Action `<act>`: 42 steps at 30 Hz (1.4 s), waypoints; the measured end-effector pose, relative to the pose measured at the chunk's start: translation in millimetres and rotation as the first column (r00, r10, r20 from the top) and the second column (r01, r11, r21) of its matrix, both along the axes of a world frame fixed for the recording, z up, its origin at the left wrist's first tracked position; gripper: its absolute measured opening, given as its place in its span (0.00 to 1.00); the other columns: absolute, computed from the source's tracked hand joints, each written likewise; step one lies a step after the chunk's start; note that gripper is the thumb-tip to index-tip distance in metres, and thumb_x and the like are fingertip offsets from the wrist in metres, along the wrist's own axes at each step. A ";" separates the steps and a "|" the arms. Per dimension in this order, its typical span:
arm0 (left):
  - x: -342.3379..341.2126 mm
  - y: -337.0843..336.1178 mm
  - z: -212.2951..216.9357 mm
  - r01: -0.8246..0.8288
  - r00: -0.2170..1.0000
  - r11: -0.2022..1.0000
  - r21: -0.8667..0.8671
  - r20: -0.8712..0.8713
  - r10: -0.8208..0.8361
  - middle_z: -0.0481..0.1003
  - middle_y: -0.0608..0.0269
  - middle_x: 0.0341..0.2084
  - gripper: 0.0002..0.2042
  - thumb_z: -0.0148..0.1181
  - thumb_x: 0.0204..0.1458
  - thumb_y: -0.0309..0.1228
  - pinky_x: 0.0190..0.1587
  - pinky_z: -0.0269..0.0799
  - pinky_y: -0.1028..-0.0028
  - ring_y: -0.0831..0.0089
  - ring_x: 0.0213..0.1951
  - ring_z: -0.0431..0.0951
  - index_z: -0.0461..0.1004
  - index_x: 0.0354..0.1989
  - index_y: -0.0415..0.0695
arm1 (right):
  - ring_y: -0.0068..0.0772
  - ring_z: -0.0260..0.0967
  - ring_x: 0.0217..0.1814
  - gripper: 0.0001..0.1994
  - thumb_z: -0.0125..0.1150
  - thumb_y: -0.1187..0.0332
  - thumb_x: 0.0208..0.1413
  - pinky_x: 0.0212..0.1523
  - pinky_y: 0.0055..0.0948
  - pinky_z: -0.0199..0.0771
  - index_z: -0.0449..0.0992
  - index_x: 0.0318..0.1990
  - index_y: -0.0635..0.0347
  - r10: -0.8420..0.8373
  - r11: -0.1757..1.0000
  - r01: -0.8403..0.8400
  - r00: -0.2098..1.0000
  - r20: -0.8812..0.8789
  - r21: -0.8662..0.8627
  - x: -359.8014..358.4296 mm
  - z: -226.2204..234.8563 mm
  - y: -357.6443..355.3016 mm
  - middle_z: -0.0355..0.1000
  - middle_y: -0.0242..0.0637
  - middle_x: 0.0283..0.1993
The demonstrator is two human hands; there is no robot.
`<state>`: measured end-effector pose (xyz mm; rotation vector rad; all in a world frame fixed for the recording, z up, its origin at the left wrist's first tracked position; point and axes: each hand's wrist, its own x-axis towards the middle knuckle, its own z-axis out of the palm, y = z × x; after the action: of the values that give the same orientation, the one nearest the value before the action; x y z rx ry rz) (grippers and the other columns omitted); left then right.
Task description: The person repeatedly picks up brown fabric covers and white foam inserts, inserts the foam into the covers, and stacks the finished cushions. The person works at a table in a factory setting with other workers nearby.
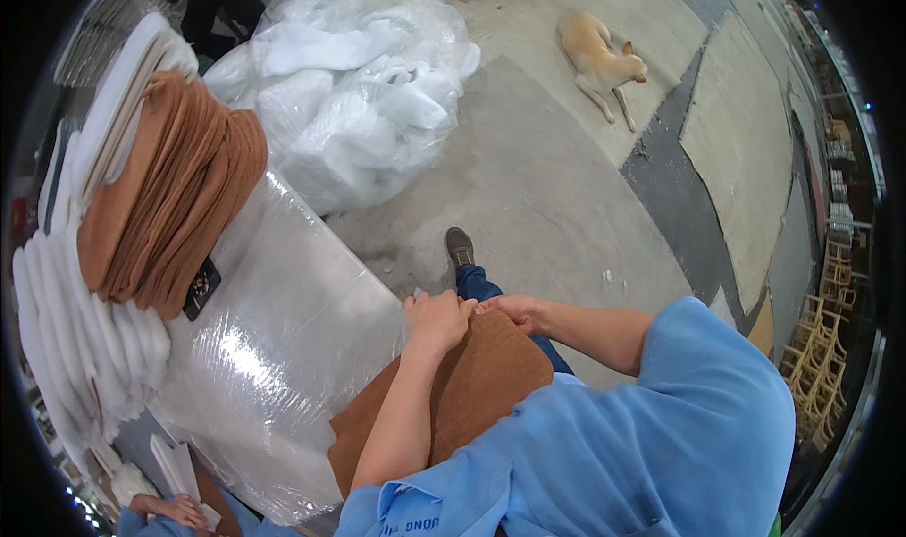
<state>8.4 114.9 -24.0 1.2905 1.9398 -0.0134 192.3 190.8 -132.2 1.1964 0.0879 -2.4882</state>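
A brown fabric piece (491,378), felt-like and folded over, lies across my lap and the near corner of the plastic-covered table (311,301). At its far edge my left hand (439,320) is closed on the cloth, fingers bent over the border. Close beside it, my right hand (511,311) pinches the same edge near the corner. The two hands almost touch. My left forearm covers part of the fabric, and the fingertips are partly hidden.
Left on the table are a stack of brown fabric pieces (170,197), white padding (71,320) and a dark flat object (201,288). Beyond sits a clear bag of white stuffing (349,93). A dog (604,60) lies on the floor. Another person's hands (185,511) show lower left; wooden frames (816,367) stand right.
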 end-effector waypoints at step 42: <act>-57.4 -297.2 18.5 -0.807 0.580 0.586 0.067 -0.096 0.809 0.83 0.47 0.42 0.20 0.51 0.68 0.50 0.50 0.75 0.52 0.44 0.47 0.81 0.82 0.46 0.47 | 0.45 0.80 0.29 0.15 0.59 0.60 0.68 0.35 0.42 0.80 0.84 0.41 0.64 0.687 -0.629 -0.464 0.045 0.725 0.624 -182.8 146.9 3.4 0.80 0.46 0.29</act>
<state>-49.0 -182.3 -5.5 0.2841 2.4741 0.4006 9.5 194.3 14.6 0.4593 2.1002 -0.6601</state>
